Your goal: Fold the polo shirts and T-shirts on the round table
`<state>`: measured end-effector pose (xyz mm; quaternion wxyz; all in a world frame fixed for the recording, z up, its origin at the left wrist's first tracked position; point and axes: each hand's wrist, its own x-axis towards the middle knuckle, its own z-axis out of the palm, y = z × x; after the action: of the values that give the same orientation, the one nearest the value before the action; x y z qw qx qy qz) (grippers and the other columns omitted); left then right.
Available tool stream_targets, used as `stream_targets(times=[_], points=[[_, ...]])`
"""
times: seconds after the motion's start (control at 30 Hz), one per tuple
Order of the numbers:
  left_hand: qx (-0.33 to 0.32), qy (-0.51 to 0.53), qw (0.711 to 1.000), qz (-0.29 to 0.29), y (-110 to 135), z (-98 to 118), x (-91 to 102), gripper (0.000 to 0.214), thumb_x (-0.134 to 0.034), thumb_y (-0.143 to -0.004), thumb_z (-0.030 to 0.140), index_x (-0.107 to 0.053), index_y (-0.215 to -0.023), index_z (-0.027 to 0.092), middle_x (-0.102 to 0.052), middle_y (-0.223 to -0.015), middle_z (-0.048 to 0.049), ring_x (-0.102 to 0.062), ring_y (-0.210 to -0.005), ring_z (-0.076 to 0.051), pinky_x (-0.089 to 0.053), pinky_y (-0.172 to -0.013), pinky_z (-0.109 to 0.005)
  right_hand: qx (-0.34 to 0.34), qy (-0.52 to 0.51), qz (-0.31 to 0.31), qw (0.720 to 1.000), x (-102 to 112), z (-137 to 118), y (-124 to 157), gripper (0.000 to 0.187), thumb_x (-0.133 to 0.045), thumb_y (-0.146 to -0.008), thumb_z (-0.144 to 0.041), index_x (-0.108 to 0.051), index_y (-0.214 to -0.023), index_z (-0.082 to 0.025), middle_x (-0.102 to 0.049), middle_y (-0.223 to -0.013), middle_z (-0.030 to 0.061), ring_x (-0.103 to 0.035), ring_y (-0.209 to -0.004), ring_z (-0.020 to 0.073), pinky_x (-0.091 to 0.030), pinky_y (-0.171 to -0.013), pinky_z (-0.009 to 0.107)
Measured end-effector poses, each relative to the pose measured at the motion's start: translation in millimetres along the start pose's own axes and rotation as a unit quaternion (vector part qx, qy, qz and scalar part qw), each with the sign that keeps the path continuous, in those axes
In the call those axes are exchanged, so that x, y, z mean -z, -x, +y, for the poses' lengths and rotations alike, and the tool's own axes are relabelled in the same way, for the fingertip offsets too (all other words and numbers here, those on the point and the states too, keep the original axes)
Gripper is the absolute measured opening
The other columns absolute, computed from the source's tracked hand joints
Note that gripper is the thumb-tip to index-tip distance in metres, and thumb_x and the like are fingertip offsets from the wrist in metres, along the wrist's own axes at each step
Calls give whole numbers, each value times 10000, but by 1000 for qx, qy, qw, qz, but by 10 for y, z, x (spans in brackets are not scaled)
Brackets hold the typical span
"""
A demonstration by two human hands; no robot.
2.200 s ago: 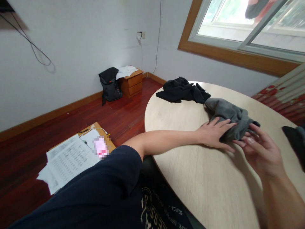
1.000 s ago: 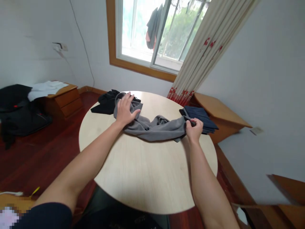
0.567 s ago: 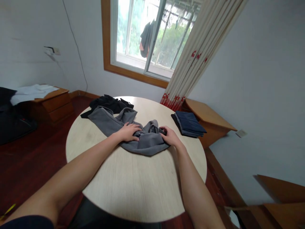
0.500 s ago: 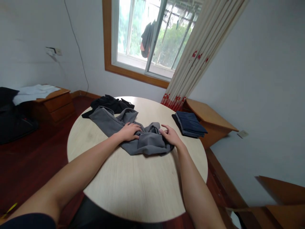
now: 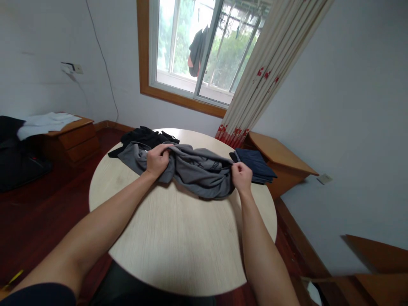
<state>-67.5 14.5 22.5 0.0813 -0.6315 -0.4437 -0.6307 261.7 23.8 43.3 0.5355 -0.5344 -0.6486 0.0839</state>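
A grey garment (image 5: pixel 204 174) stretches between my two hands over the round table (image 5: pixel 178 238); its exact kind is hard to make out. My left hand (image 5: pixel 158 160) is closed on its upper edge near the left. At the right end, my right hand (image 5: pixel 241 175) grips the same edge in a fist. The cloth sags in folds between them, with some dark print showing inside. Part of the grey cloth lies crumpled left of my left hand. Black clothing (image 5: pixel 143 137) lies bunched just behind it.
A folded stack of dark blue and black clothes (image 5: pixel 255 165) sits at the table's right edge. Beyond it stands a wooden cabinet (image 5: pixel 280 155). A curtain (image 5: pixel 264 72) hangs by the window, and a small drawer unit (image 5: pixel 78 138) stands at the left.
Both hands have gone from resting open on the bunched grey garment to gripping it. They have moved apart, pulling its edge up and out wide.
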Motion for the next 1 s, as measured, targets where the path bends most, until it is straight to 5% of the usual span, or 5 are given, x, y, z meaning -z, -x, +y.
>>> stream_targets(times=[0.1,0.3,0.6,0.8,1.0], points=[[8,-11,1000,20,-76,-77,66,236,-514,-941,234,-745,-981,204,-762,-1029,-53,-693,-992,-203,-530,-938,-365,-47,-16,143,988,108,77,-79,321,-476,-799,-469,-564,-689,-181,-502,-605,-13,-448,-627,153,-365,-623,290],[5,-87,979,-186,-27,-45,36,213,-551,-954,306,-757,-981,259,-648,-1314,-46,-522,-1283,-237,-298,-1168,-496,-83,-24,156,984,60,219,-63,338,-485,-846,-507,-574,-793,-185,-554,-709,18,-474,-690,170,-409,-686,300],[87,-153,942,-284,-43,-158,56,451,-737,-805,495,-710,-1182,248,-488,-1505,-115,-410,-1386,-348,-329,-1111,-547,-102,-44,247,963,135,423,-172,315,-430,-909,-447,-519,-1009,-163,-644,-1060,150,-597,-985,242,-474,-918,364],[96,-191,836,-505,2,-372,72,1018,-799,-658,603,-407,-1521,232,-290,-1635,-178,-278,-1480,-411,-235,-1160,-617,-35,-15,-22,999,-30,446,-59,491,-653,-808,-486,-619,-1177,-163,-674,-1216,140,-619,-1150,268,-440,-1065,439],[72,-229,824,-512,53,-227,-5,555,-654,-827,552,-628,-1244,187,-608,-1379,-177,-504,-1332,-383,-393,-1078,-508,45,75,-333,939,-133,423,83,757,-812,-701,-534,-617,-1348,-192,-547,-1452,166,-476,-1378,331,-317,-1180,507]])
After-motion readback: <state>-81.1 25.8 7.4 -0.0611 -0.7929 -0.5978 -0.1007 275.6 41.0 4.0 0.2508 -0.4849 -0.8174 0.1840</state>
